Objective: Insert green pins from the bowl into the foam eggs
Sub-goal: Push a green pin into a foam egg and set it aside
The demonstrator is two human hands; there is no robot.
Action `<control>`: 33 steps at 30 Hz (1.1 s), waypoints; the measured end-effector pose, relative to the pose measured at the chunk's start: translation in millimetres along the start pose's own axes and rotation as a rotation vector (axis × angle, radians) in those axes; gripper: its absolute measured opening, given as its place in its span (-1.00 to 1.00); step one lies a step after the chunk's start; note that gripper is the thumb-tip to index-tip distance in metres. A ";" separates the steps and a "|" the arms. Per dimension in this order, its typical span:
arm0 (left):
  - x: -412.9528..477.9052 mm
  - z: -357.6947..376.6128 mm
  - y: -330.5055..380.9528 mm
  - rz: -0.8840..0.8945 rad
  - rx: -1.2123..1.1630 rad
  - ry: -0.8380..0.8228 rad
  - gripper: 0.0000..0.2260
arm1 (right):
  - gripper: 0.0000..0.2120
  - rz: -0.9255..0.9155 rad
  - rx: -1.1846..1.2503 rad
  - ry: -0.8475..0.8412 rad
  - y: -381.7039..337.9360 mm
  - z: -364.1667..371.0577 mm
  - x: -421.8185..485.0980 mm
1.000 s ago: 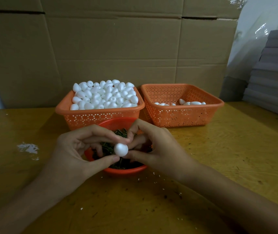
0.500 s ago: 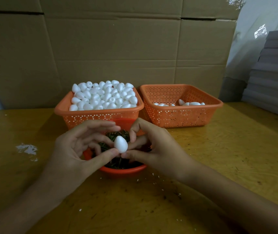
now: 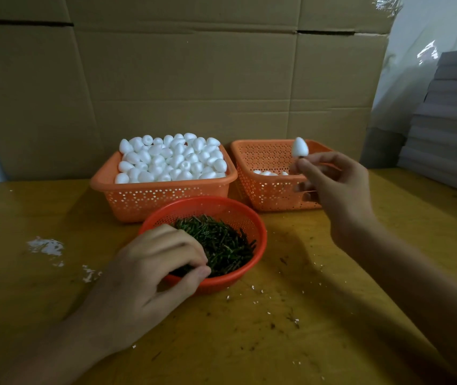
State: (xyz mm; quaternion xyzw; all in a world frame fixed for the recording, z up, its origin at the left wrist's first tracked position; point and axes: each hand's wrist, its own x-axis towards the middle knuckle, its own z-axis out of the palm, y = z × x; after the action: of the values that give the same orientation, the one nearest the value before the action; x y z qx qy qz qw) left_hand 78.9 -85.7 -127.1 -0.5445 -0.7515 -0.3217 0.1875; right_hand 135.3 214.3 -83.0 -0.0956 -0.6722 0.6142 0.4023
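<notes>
Across the table [image 3: 332, 273], hands have parted — right hand [image 3: 338, 187] pinches the foam egg [image 3: 300, 147], left hand [image 3: 149, 273] pinches green pins [image 3: 227, 243].

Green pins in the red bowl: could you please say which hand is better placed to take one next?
Left: the left hand pinches at the green pins, while the right hand holds a white foam egg by the emptier orange basket.

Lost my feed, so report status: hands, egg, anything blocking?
Left hand in bowl, fingers pinching pins. Right hand pinches egg, held up at right basket. Nothing blocking.
</notes>
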 end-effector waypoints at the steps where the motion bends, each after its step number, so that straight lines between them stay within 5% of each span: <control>1: 0.1 -0.3 0.6 0.006 0.017 -0.012 -0.70 | -0.87 0.017 -0.021 0.041 3.6 -6.7 5.0; 9: 0.3 -1.5 3.7 -0.006 0.061 -0.038 -0.69 | -0.89 0.056 -0.109 0.197 19.6 -32.6 27.1; 19: 0.5 0.4 3.6 0.028 0.047 -0.027 -0.71 | -0.68 0.081 -0.101 -0.045 11.2 -28.2 27.0; 22: 0.6 0.3 5.0 0.030 0.052 -0.019 -0.71 | -0.71 -0.040 -0.222 -0.061 4.9 -21.7 18.2; 25: 1.5 0.1 7.3 -0.015 -0.034 0.026 -0.75 | -0.79 -0.260 -0.342 -0.230 -8.7 -0.6 -0.5; 30: 6.6 -4.3 10.0 -0.099 -0.108 0.172 -0.78 | -0.79 -0.526 -0.716 -0.792 -15.9 46.4 -62.6; 33: 8.1 -6.2 9.3 -0.135 -0.172 0.232 -0.70 | -0.66 -0.695 -0.987 -0.877 -6.6 61.6 -88.8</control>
State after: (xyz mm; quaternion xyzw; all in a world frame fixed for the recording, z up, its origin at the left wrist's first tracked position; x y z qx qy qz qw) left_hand 84.5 -82.4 -114.9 -0.4661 -0.7295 -0.4574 0.2035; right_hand 155.7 111.4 -109.8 0.2069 -0.9601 0.0600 0.1784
